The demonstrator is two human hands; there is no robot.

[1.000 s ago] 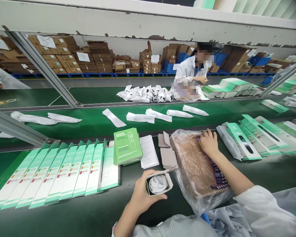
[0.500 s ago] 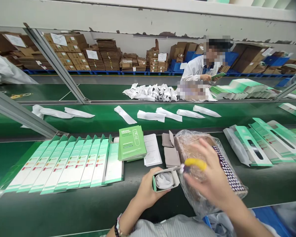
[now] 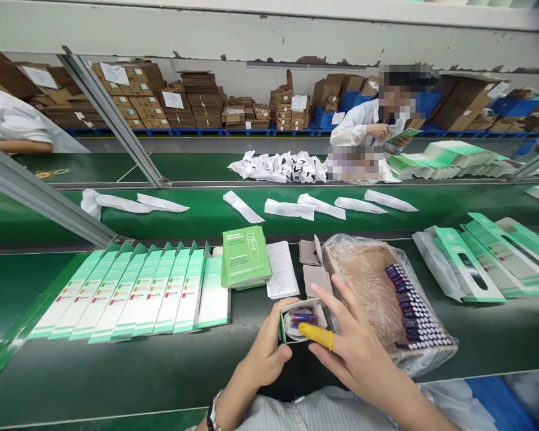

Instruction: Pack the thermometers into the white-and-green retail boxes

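My left hand [image 3: 265, 347] is wrapped round a small white-and-green carton [image 3: 318, 309] whose end flaps are open toward me. Inside lies a white wrapped item, and on top of it rest dark blue batteries [image 3: 302, 318]. My right hand [image 3: 353, 344] has its fingers spread, with a yellow finger cot [image 3: 317, 336] on the index finger. That fingertip reaches the carton's mouth, at the batteries. Right of my hands stands a plastic-lined cardboard tray [image 3: 363, 263] with rows of batteries [image 3: 413, 311] along its right side.
Green-and-white cartons [image 3: 130, 293] lie in a row on the left. Green booklets [image 3: 246, 257], printed sheets [image 3: 282, 272] and grey cardboard pieces [image 3: 315, 278] sit beyond my hands. More cartons [image 3: 471, 269] lie right. White pouches [image 3: 290, 208] rest on the green belt; a co-worker [image 3: 359, 123] works across it.
My right hand has come left and down from over the tray to the carton's mouth. Batteries now lie in the carton on the white item. The whole view has shifted slightly.
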